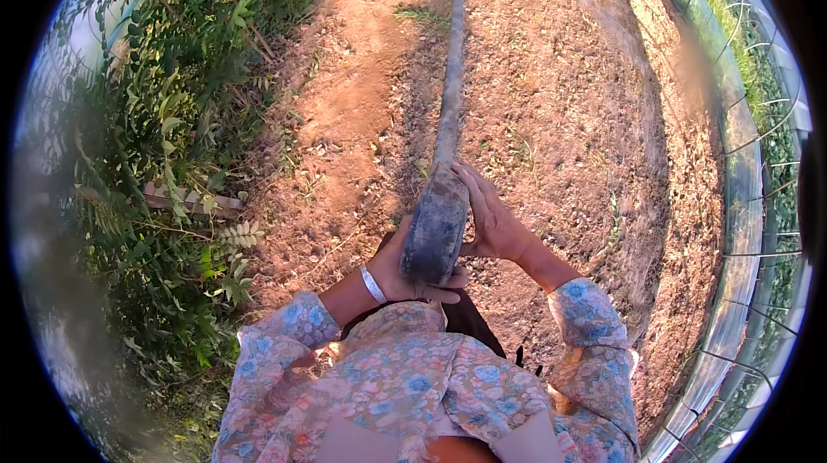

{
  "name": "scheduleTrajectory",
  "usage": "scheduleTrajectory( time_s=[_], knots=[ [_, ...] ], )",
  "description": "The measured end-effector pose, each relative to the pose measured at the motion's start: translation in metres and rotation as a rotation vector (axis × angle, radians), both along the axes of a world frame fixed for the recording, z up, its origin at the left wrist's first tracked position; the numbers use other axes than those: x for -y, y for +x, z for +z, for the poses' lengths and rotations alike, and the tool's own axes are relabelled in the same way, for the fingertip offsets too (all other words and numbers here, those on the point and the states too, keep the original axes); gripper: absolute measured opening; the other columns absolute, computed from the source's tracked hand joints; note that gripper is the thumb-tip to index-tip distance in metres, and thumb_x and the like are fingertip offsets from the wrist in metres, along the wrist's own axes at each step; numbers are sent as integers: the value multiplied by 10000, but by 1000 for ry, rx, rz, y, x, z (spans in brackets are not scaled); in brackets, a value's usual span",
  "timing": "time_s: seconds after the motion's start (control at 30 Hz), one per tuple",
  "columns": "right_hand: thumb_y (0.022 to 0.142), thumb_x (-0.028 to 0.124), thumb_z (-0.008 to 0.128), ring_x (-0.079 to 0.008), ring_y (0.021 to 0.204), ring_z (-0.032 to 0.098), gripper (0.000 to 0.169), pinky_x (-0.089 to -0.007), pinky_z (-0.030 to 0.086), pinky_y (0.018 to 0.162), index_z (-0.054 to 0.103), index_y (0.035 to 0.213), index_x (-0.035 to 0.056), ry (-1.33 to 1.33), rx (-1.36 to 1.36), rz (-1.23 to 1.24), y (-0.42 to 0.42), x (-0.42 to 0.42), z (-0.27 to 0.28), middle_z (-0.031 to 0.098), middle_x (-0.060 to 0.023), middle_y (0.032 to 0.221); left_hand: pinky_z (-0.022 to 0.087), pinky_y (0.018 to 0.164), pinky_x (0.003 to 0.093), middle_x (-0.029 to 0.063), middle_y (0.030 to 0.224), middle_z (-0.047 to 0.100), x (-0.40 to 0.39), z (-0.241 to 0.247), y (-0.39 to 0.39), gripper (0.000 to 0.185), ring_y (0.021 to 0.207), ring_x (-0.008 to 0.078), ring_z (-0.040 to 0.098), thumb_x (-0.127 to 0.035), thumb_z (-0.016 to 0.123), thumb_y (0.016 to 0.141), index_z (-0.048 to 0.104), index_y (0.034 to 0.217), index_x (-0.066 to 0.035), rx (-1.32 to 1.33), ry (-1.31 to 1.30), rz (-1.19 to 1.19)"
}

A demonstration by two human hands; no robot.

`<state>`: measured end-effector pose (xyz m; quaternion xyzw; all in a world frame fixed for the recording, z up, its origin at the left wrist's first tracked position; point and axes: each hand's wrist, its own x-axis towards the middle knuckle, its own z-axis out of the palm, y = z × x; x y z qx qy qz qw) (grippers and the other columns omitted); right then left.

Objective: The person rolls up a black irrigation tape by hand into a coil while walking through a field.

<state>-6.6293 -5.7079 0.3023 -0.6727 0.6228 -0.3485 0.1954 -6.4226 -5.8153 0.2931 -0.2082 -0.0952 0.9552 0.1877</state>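
A long flat strip, seemingly a dark drip or lay-flat hose (454,75), runs from the top of the head view down to me, its near part rolled into a dirt-dusted coil (436,224). My left hand (397,263) grips the coil from the left and below, fingers wrapped under its near end. My right hand (488,217) lies along the coil's right side, fingertips touching where the strip meets the roll. The palm of the right hand is turned toward the coil.
Leafy green plants (174,107) crowd the left side, with a wooden board (194,199) among them. Dry soil (555,107) with scattered leaves and small weeds spreads ahead. Clear plastic sheeting (740,204) on thin hoops curves along the right.
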Motion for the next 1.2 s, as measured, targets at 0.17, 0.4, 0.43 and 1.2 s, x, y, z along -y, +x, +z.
scheduleTrajectory(
  time_s=[0.17,0.4,0.43,1.2],
  knots=[
    [454,258,925,-391,1406,260,1339,-438,239,1169,126,1499,7,7,90,-13,-11,16,-7,279,-242,1492,525,815,601,295,984,658,31,-8,-11,1028,878,462,665,-876,275,773,618,1151,17,-14,-72,-191],
    [469,317,938,-360,1422,250,1349,-452,235,1165,128,1503,13,123,72,86,-37,32,-19,268,-205,1516,575,657,540,257,878,680,61,19,-41,1065,761,434,684,-879,195,778,638,1051,50,-138,-176,-333],
    [480,336,935,-337,1398,295,1302,-444,267,1147,179,1489,14,231,405,60,-36,32,-16,302,-190,1501,570,647,559,288,894,672,60,23,-46,1126,748,439,685,-918,204,728,643,1000,82,-107,-165,-339],
    [672,374,799,-294,1212,524,935,-436,405,1052,357,1409,7,168,1786,-217,-93,80,-67,527,-131,1341,541,865,395,143,1178,629,143,-58,-137,717,1031,205,641,-621,456,924,449,1376,-65,125,-794,97]
  ],
)
